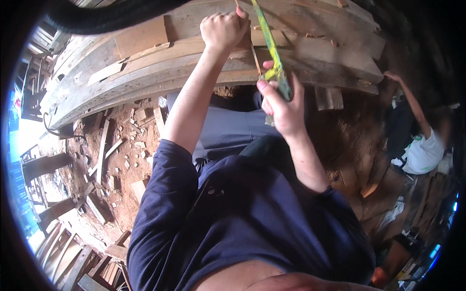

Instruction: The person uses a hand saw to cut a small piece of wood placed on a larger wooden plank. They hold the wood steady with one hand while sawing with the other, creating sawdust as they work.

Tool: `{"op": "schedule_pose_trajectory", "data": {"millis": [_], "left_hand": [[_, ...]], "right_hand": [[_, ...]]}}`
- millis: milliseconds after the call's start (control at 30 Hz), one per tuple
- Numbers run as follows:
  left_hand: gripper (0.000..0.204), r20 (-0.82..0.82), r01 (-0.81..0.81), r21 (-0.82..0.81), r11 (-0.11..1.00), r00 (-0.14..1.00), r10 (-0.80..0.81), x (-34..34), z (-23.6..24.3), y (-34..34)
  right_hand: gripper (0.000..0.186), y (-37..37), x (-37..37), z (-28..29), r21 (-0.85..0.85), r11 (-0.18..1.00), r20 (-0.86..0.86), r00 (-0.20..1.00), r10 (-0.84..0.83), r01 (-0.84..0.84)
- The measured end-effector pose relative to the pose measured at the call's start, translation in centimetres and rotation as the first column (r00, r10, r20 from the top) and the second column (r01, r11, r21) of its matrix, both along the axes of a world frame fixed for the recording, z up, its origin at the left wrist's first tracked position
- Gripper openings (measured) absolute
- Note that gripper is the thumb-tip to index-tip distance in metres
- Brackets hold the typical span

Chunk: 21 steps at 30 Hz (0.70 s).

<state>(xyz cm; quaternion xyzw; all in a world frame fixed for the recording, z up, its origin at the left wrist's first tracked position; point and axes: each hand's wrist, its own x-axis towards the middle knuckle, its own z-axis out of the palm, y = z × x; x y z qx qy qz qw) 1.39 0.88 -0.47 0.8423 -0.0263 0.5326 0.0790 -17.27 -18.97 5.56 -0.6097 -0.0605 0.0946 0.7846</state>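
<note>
My right hand (286, 104) is wrapped round the green handle of a hacksaw with a yellow-green frame (268, 36). The saw's thin brownish blade (256, 59) runs up and away beside my left hand (224, 31). That left hand is closed in a fist with the thumb up, close to the blade's left side. Beneath the fist a brown piece of wood (244, 42) shows in part; most of it is hidden by my fingers. Both hands are over a stack of wide wooden planks (145, 72), and the saw's far end leaves the picture at the top.
Wood offcuts (104, 145) and chips litter the dirt floor (126, 179) on the left. Another person (422, 150) in a white shirt is at the right, one arm reaching to the planks' end. More timber (92, 271) lies at the lower left. A dark curved tube (97, 22) crosses the upper left.
</note>
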Motion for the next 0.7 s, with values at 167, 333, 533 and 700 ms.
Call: {"op": "schedule_pose_trajectory", "data": {"millis": [167,333,533,700], "left_hand": [[0.053,0.044,0.031,0.026,0.999,0.999,-0.032,0.0,0.4,0.6],[0.05,0.085,0.079,0.012,0.997,0.993,-0.079,-0.9,0.4,-0.3],[0.045,0.067,0.093,0.023,0.995,0.993,-0.095,-1.7,0.5,-0.2],[0.046,0.119,0.161,-0.023,0.987,0.98,-0.158,-0.7,0.6,-0.5]], "right_hand": [[0.038,0.2,0.5,1.0,-0.129,0.992,0.09,0.996,0.016,-0.004],[0.041,0.5,0.6,0.6,-0.233,0.972,0.138,0.99,-0.007,0.039],[0.04,2.1,5.5,-2.0,-0.197,0.979,0.224,0.974,-0.016,0.061],[0.041,3.3,3.9,-2.9,-0.159,0.979,0.256,0.963,-0.08,0.123]]}}
